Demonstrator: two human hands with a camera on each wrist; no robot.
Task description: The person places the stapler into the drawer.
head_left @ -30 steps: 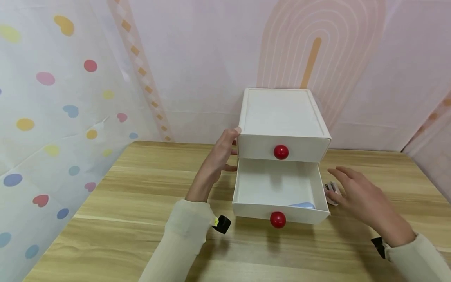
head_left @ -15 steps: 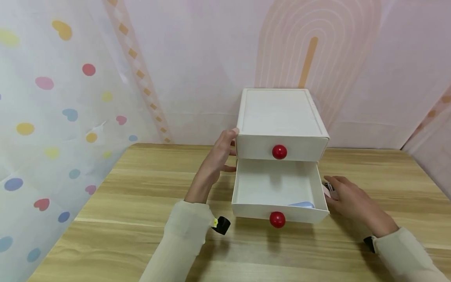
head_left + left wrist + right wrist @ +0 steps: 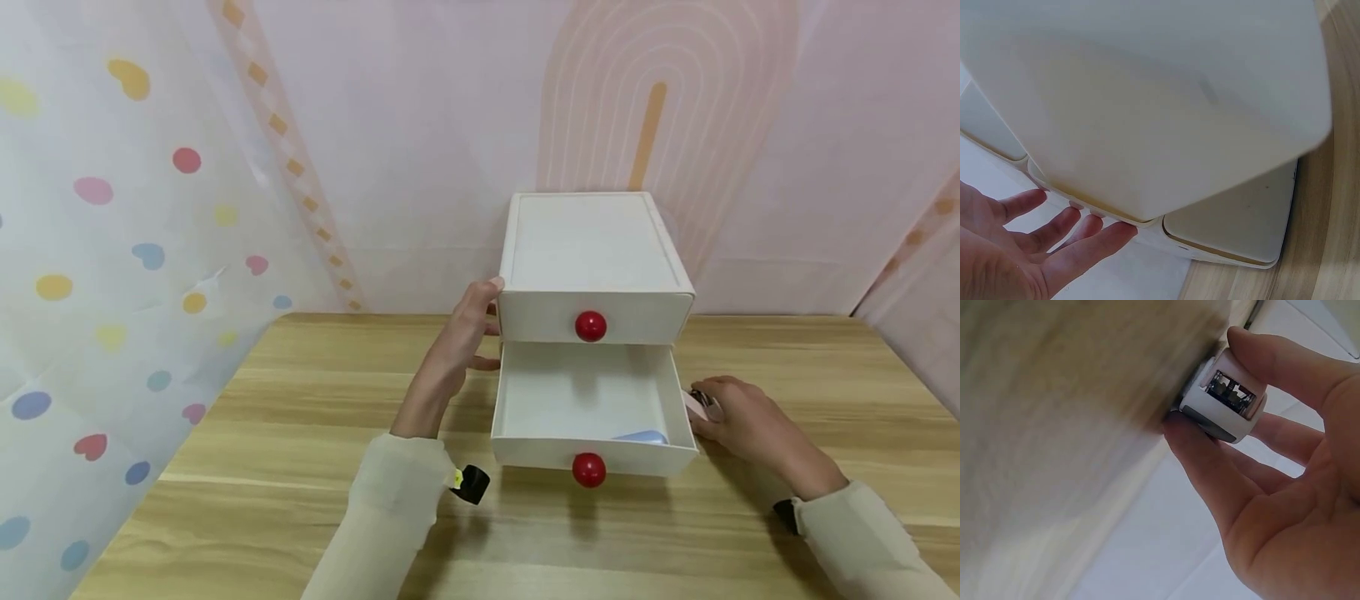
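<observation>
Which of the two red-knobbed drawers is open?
The lower drawer, pulled out toward the person; the upper drawer above it sits closed, flush in the white box.

A small white device with a dark window [image 3: 1230, 394], pinched in the right hand [image 3: 742, 421], sits on the wooden table beside the white 2-drawer box [image 3: 592, 275], whose lower drawer [image 3: 588, 408] stands pulled open.

Light wooden table [image 3: 247, 433], pink arch-patterned backdrop [image 3: 660, 125], sheer heart-dotted curtain [image 3: 112, 250]

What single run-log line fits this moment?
left hand: steadies drawer unit | right hand: grips small white stapler | lower drawer: open
</observation>
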